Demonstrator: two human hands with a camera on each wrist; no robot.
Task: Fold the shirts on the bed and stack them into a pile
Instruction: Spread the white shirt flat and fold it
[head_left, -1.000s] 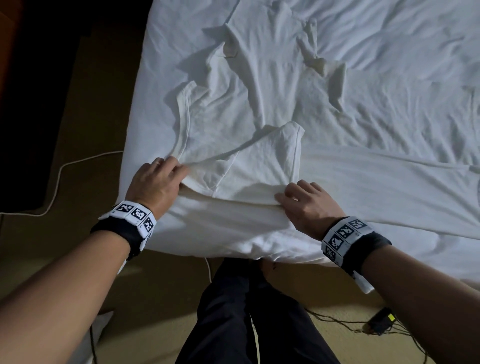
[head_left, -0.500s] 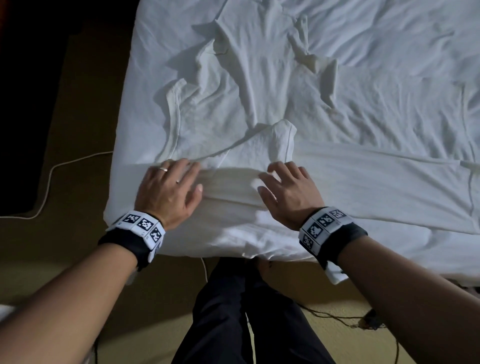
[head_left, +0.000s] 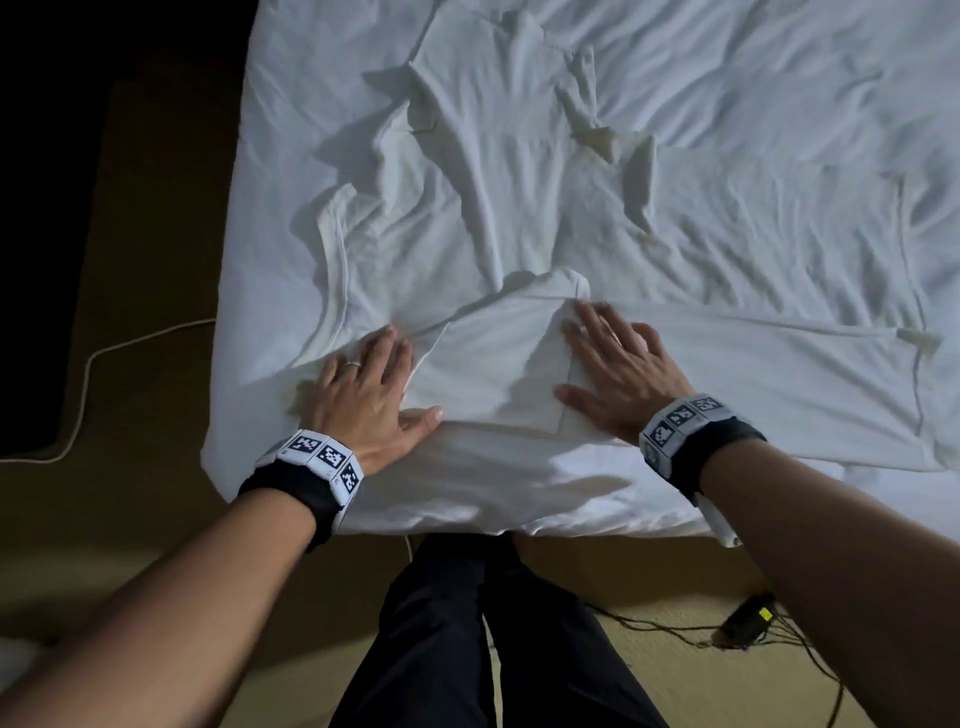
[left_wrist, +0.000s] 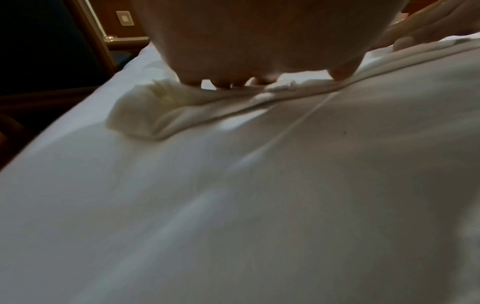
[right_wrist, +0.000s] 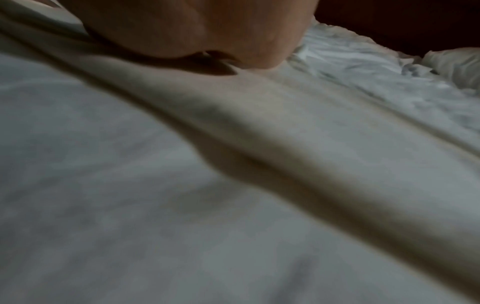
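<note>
Change: both hands have gone from gripping the folded edge to lying flat on it, and the raised sleeve flap now lies lower.
Bed (head_left: 322, 78): white, creased sheet filling the upper and right parts of the head view; its near corner hangs at lower centre.
Crumpled shirt (head_left: 483, 171): white, spread in loose folds at upper centre of the frame, collar band curving at centre left.
Folded shirt (head_left: 753, 374): white, lying across the near edge of the bed from centre to right; one sleeve (head_left: 498, 358) is turned in between the two hands.
Left hand (head_left: 363, 389): fingers straight and spread, palm down, pressing the left end of the folded shirt; thumb stretched toward centre. Left wrist view shows fingertips (left_wrist: 218, 83) on a hem.
Right hand (head_left: 618, 374): flat, fingers spread, pressing the sleeve's right edge; right wrist view is blurred.
Wrist bands (head_left: 317, 457): black straps with black-and-white markers, one on each wrist.
Floor (head_left: 156, 260): dark tan, lower left, crossed by a pale cable (head_left: 88, 384).
</note>
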